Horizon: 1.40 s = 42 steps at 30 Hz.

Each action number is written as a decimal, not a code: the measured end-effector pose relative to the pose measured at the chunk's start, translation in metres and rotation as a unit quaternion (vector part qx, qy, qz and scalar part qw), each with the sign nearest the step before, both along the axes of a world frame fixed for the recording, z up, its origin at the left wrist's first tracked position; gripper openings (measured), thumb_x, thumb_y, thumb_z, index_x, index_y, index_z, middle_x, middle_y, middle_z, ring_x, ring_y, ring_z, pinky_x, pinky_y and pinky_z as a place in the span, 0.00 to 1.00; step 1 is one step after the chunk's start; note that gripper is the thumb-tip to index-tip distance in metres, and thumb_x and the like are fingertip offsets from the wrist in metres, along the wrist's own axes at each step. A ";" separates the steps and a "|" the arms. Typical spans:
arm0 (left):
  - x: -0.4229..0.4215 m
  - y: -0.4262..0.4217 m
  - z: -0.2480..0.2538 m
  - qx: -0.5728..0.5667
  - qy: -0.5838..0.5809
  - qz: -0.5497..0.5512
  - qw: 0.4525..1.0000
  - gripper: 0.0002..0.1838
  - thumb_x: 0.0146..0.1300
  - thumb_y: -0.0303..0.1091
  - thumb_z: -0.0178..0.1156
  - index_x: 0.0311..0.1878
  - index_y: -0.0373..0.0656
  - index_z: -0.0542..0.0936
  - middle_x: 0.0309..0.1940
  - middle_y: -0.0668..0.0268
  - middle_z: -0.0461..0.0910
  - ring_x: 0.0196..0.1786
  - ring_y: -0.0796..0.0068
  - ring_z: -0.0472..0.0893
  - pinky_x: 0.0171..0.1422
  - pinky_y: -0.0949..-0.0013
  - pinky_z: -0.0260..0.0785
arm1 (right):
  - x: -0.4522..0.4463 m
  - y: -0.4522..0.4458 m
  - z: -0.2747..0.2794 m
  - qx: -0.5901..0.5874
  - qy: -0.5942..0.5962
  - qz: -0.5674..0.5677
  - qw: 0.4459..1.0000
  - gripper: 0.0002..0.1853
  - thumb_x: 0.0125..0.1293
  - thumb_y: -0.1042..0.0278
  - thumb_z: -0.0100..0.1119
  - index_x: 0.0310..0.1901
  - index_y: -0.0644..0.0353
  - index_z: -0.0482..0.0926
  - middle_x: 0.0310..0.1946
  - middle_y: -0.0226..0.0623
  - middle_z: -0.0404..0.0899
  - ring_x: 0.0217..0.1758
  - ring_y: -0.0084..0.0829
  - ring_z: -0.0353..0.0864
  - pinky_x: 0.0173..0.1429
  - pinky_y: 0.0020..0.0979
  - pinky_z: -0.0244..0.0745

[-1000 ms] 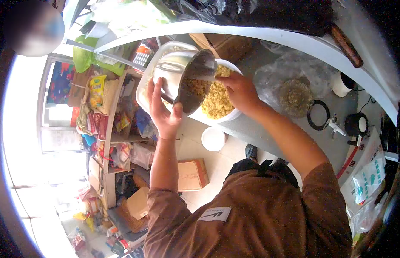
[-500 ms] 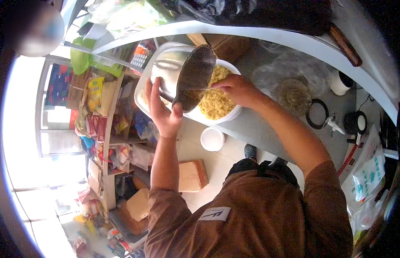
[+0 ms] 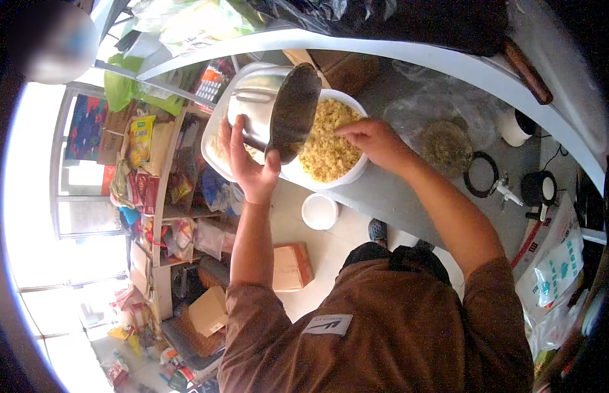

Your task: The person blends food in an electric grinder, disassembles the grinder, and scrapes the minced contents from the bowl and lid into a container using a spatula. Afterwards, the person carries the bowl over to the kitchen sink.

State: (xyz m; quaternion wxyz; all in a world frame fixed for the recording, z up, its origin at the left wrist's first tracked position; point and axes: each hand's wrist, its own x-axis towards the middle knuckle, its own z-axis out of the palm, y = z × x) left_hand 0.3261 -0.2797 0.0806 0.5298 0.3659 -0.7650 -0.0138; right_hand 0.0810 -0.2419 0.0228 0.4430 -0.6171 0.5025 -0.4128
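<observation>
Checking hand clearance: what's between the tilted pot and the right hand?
In the head view, yellow crumbly food in the white bowl shows between the pot and the right hand; depth can't be judged.

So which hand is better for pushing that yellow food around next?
Probably the right hand: it reaches over the edge of the yellow food, while the left hand is busy holding the tilted pot.

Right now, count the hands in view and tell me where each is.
2: the left hand on the pot, the right hand over the food in the bowl. No others show.
</observation>
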 end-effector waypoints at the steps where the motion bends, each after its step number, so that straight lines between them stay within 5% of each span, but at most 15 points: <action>1: -0.001 0.000 0.000 0.001 -0.001 -0.003 1.000 0.46 0.55 0.64 0.60 0.64 0.33 0.67 0.64 0.45 0.64 0.70 0.49 0.61 0.72 0.54 0.51 | 0.004 -0.004 0.002 0.001 -0.001 -0.003 1.000 0.13 0.66 0.68 0.53 0.50 0.49 0.83 0.43 0.46 0.83 0.45 0.39 0.83 0.54 0.37 0.75; 4: -0.008 -0.001 0.001 -0.020 -0.029 -0.008 0.999 0.46 0.55 0.64 0.61 0.64 0.34 0.67 0.64 0.44 0.64 0.70 0.49 0.61 0.72 0.54 0.51 | 0.016 -0.021 0.000 -0.079 0.081 -0.066 0.991 0.13 0.66 0.69 0.53 0.49 0.52 0.83 0.43 0.44 0.83 0.45 0.35 0.83 0.54 0.34 0.76; 6: -0.012 0.000 0.002 0.015 0.030 -0.029 0.999 0.45 0.55 0.63 0.61 0.65 0.34 0.66 0.64 0.41 0.63 0.69 0.48 0.61 0.72 0.53 0.50 | 0.019 -0.026 -0.004 -0.072 0.105 0.016 0.992 0.13 0.66 0.70 0.53 0.49 0.54 0.83 0.42 0.41 0.84 0.45 0.31 0.82 0.53 0.31 0.75; 9: -0.005 -0.003 0.003 0.001 0.000 0.008 1.000 0.45 0.55 0.63 0.61 0.65 0.35 0.66 0.64 0.41 0.63 0.69 0.47 0.61 0.72 0.52 0.49 | -0.006 -0.007 -0.001 0.010 0.019 0.052 0.998 0.12 0.66 0.71 0.53 0.48 0.53 0.83 0.43 0.39 0.83 0.46 0.28 0.81 0.53 0.28 0.75; 13: -0.002 -0.008 -0.010 -0.011 0.009 0.008 1.000 0.45 0.55 0.64 0.60 0.65 0.35 0.65 0.63 0.43 0.64 0.69 0.46 0.61 0.72 0.52 0.50 | -0.017 -0.003 0.000 0.041 -0.019 0.016 0.999 0.12 0.67 0.71 0.53 0.48 0.53 0.83 0.45 0.40 0.82 0.47 0.29 0.81 0.53 0.29 0.75; 16: -0.004 -0.008 -0.013 0.005 0.011 -0.002 1.000 0.45 0.58 0.63 0.58 0.65 0.33 0.64 0.65 0.46 0.62 0.68 0.51 0.62 0.72 0.54 0.51 | -0.003 -0.006 0.002 -0.019 0.077 -0.079 0.994 0.13 0.67 0.71 0.54 0.50 0.52 0.83 0.44 0.41 0.82 0.45 0.30 0.81 0.51 0.30 0.75; 20: -0.009 -0.010 -0.011 0.009 0.052 -0.003 0.999 0.44 0.62 0.62 0.55 0.66 0.31 0.62 0.64 0.51 0.62 0.66 0.58 0.64 0.70 0.59 0.53 | -0.005 0.006 -0.010 -0.097 0.122 -0.029 0.987 0.13 0.66 0.71 0.55 0.51 0.51 0.82 0.41 0.43 0.82 0.43 0.32 0.81 0.49 0.30 0.74; 23: -0.005 -0.003 -0.005 0.031 0.051 0.040 0.997 0.41 0.63 0.61 0.55 0.65 0.33 0.64 0.60 0.54 0.66 0.64 0.60 0.66 0.69 0.61 0.55 | -0.005 0.018 0.001 -0.021 0.002 -0.015 1.000 0.13 0.65 0.71 0.55 0.49 0.52 0.83 0.39 0.43 0.81 0.40 0.34 0.81 0.47 0.32 0.74; 26: -0.012 -0.004 -0.002 0.016 0.046 0.073 0.996 0.37 0.65 0.57 0.54 0.65 0.34 0.65 0.56 0.55 0.68 0.62 0.61 0.67 0.68 0.61 0.57 | 0.004 0.024 0.012 -0.069 0.082 -0.084 0.991 0.15 0.65 0.74 0.54 0.51 0.53 0.82 0.37 0.44 0.81 0.39 0.35 0.81 0.46 0.33 0.75; 29: -0.017 0.000 0.000 0.111 0.157 0.083 0.978 0.32 0.68 0.52 0.51 0.65 0.35 0.65 0.57 0.54 0.69 0.62 0.60 0.68 0.68 0.61 0.58 | 0.029 0.048 0.027 -0.151 0.040 -0.160 0.975 0.17 0.63 0.77 0.54 0.54 0.58 0.78 0.37 0.45 0.80 0.38 0.39 0.81 0.44 0.36 0.76; 31: -0.016 -0.001 0.002 0.235 0.372 0.004 0.898 0.28 0.71 0.48 0.49 0.65 0.36 0.66 0.59 0.53 0.69 0.61 0.62 0.69 0.67 0.62 0.59 | 0.047 0.067 0.030 -0.280 0.055 -0.127 0.950 0.21 0.60 0.79 0.55 0.57 0.62 0.74 0.36 0.48 0.80 0.37 0.42 0.81 0.41 0.39 0.76; 36: -0.011 0.013 0.019 0.322 0.474 -0.032 0.819 0.28 0.69 0.46 0.52 0.65 0.37 0.63 0.57 0.57 0.70 0.58 0.62 0.72 0.63 0.59 0.64 | 0.058 0.079 0.011 -0.268 0.151 -0.096 0.947 0.24 0.57 0.79 0.56 0.57 0.68 0.71 0.33 0.48 0.79 0.34 0.44 0.80 0.37 0.42 0.76; 42: -0.002 0.027 0.026 0.334 0.483 -0.009 0.809 0.26 0.69 0.44 0.51 0.63 0.37 0.64 0.57 0.56 0.70 0.58 0.61 0.72 0.62 0.58 0.66 | 0.037 0.058 0.009 -0.189 0.221 -0.156 0.944 0.22 0.56 0.79 0.56 0.56 0.66 0.73 0.34 0.47 0.80 0.34 0.45 0.81 0.36 0.42 0.77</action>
